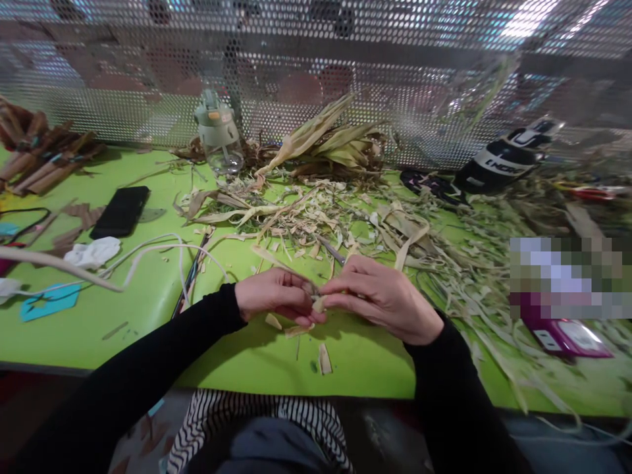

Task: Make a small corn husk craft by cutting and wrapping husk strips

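Note:
My left hand (pixel 276 295) and my right hand (pixel 382 297) meet low over the green table. Between their fingertips is a small pale piece of dried corn husk (pixel 318 305), pinched from both sides. Its exact shape is partly covered by my fingers. Below the hands lie small husk scraps (pixel 324 359). Just beyond my right hand, the scissors (pixel 332 250) rest among the cut husk pieces, partly hidden. A heap of husk strips and clippings (pixel 306 214) spreads behind both hands.
Whole dried husks (pixel 316 141) lie by the perforated metal screen (pixel 162 99). A clear bottle (pixel 220 135) stands at the back; a black bottle (pixel 506 158) leans right. Left are a black phone (pixel 121 212), a white cable (pixel 158 247), crumpled tissue (pixel 93 252) and brown bundles (pixel 39 148).

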{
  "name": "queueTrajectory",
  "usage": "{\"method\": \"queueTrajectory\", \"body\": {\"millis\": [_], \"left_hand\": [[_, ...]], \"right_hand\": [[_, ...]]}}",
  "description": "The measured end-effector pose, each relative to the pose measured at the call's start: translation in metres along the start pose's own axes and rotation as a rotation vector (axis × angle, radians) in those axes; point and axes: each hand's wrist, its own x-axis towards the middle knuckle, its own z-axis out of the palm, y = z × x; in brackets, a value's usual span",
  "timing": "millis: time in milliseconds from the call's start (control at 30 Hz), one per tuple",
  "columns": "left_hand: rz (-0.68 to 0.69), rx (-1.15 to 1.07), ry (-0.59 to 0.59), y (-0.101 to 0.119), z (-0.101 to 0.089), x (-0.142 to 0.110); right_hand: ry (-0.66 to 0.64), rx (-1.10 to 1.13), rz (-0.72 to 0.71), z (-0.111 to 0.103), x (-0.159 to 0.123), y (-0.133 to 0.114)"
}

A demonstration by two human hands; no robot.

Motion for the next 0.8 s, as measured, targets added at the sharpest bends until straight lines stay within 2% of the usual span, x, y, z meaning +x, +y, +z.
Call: {"method": "queueTrajectory", "body": {"millis": [300, 433, 600, 800], "left_hand": [[0.005, -0.059, -0.004, 0.001, 0.0, -0.002], [0.049, -0.09, -0.074, -0.001, -0.006, -0.001], [0.138, -0.05, -0.136, -0.002, -0.01, 0.0], [0.159, 0.098, -0.145, -0.003, -0.007, 0.002]], "right_hand": [[0.085, -0.131, -0.015, 0.008, 0.004, -0.004], [0.066, -0.083, -0.003, 0.004, 0.002, -0.002], [0.025, 0.004, 0.009, -0.002, 0.001, 0.001], [0.104, -0.076, 0.054, -0.001, 0.002, -0.002]]}}
